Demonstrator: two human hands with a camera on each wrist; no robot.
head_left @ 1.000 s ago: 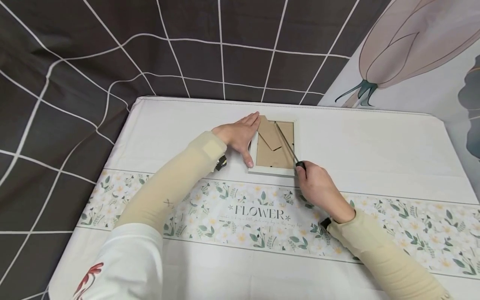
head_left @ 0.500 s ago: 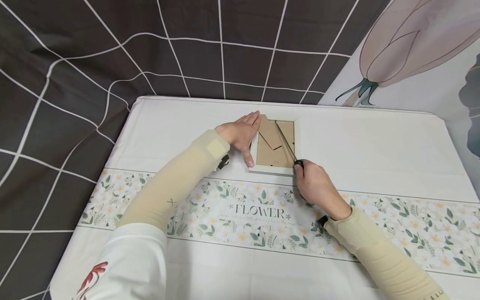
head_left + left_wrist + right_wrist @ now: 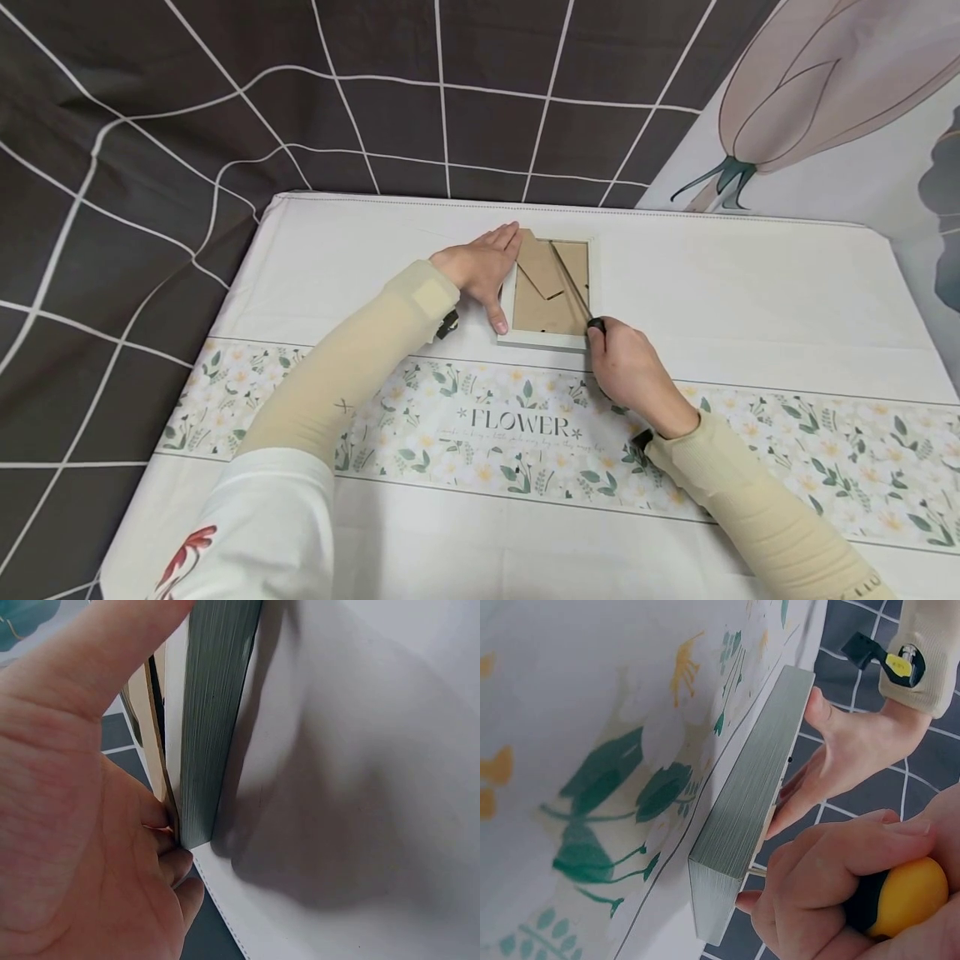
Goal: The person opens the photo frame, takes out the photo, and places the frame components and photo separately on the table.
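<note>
A picture frame lies face down on the table, its brown backing board and stand flap uppermost. Along the frame's left side rests my left hand, thumb near the lower corner and fingers stretched toward the top; the left wrist view shows its palm beside the frame's grey-green edge. My right hand grips a screwdriver with a yellow and black handle. The thin shaft slants over the backing, its tip at the small dark tab by the frame's top edge.
A white tablecloth with a floral band reading FLOWER covers the table. Behind it hangs a dark cloth with white grid lines, and at the right a flower-printed sheet.
My right hand has shifted very slightly up and left with the screwdriver, whose tip stays by the frame's top edge. The left forearm has edged right; its hand still rests on the frame.
</note>
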